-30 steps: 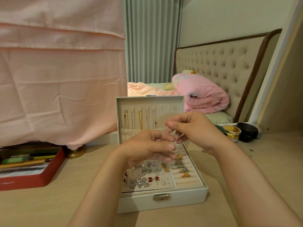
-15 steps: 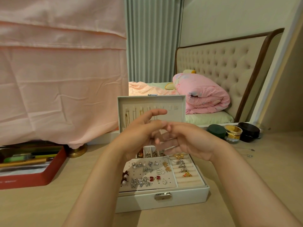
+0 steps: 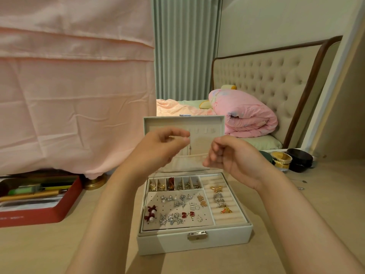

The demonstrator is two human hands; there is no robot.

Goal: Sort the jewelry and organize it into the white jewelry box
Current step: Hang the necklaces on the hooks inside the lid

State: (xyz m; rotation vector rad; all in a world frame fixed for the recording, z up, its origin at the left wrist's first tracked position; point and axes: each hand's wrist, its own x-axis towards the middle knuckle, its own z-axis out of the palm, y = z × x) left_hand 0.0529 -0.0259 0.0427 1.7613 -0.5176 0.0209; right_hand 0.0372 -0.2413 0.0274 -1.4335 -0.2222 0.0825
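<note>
The white jewelry box (image 3: 167, 242) stands open on the table, its lid (image 3: 219, 125) upright. Its tray holds several earrings (image 3: 173, 216), rings (image 3: 218, 200) in the ring rolls and small filled compartments (image 3: 173, 183). My left hand (image 3: 158, 149) is raised in front of the lid's hooks. Its thumb and forefinger pinch the top of a thin necklace chain (image 3: 190, 148) that hangs down, blurred. My right hand (image 3: 235, 157) hovers to the right of it with curled fingers, and I see nothing in them.
A red box (image 3: 39, 214) with pens sits at the left under a pink cloth (image 3: 75, 95). A gold-rimmed jar (image 3: 280, 158) and a black jar (image 3: 299, 159) stand at the right. Small loose pieces (image 3: 301, 187) lie near them. A bed is behind.
My hands were joined in front of the box; now they have risen and parted. The left has moved up to the lid's hooks and the right has drawn away to the right.
</note>
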